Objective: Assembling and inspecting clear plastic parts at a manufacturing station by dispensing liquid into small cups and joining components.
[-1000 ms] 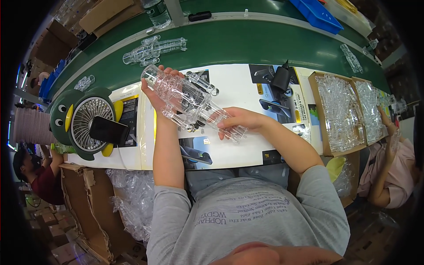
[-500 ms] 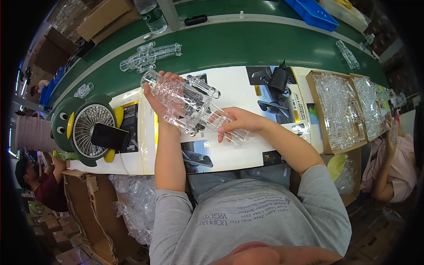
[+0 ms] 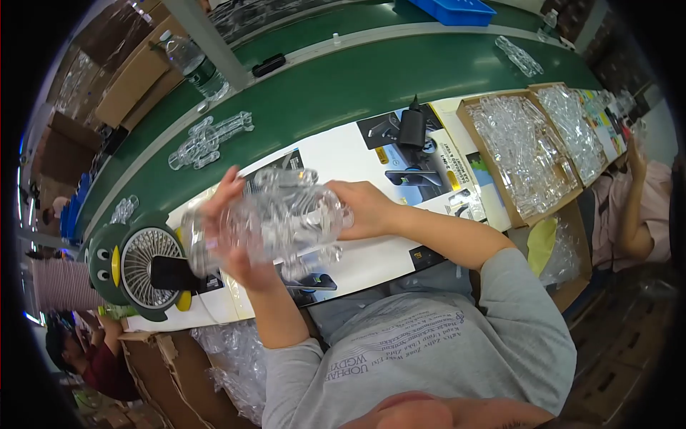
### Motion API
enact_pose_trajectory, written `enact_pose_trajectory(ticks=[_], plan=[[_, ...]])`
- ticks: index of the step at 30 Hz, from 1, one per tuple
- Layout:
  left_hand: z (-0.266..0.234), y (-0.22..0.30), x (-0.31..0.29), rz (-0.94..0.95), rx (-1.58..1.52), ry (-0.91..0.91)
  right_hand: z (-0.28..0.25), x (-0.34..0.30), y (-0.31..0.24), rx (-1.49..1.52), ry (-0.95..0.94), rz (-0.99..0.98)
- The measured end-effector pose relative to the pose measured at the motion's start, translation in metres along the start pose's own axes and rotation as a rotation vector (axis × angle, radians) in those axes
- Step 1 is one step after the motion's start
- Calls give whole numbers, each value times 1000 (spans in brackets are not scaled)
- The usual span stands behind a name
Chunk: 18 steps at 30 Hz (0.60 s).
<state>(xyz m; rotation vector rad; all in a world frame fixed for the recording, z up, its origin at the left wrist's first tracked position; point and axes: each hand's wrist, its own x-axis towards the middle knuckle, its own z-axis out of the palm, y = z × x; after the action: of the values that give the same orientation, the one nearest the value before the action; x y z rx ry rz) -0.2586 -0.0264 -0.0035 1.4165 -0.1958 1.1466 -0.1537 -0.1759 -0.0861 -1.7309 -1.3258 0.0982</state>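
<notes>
A clear plastic assembly [image 3: 289, 218], with a wide cylinder and smaller tubes along its sides, is held above the white printed work surface in front of my chest. My left hand [image 3: 239, 247] grips its wide end, the fingers partly seen through the plastic and smeared by motion. Closed on the opposite end is my right hand [image 3: 366, 209], with some of its fingers hidden behind the clear part. A similar clear assembly [image 3: 209, 140] lies on the green belt [image 3: 314, 100] beyond my left hand.
A penguin-shaped fan [image 3: 107, 268] with a dark phone-like slab in front stands left. Behind the hands is a black bottle with a pointed tip [image 3: 412, 127]. A cardboard box [image 3: 550, 209] of clear parts lies right, near another person [image 3: 629, 214]. A water bottle [image 3: 196, 68] stands at far left.
The clear assembly has swung from a slant to nearly level, its wide end coming lower and toward the left. Both hands keep their grip. My view has shifted and turned.
</notes>
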Motion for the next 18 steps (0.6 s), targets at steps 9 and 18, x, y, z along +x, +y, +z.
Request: enact_pose_trajectory(ticks=[9, 18], plan=[[1, 1, -19, 58, -403, 16, 10, -8, -8, -6, 45, -81], [3, -10, -5, 34, -461, -57, 3, -5, -7, 57, -37, 5]])
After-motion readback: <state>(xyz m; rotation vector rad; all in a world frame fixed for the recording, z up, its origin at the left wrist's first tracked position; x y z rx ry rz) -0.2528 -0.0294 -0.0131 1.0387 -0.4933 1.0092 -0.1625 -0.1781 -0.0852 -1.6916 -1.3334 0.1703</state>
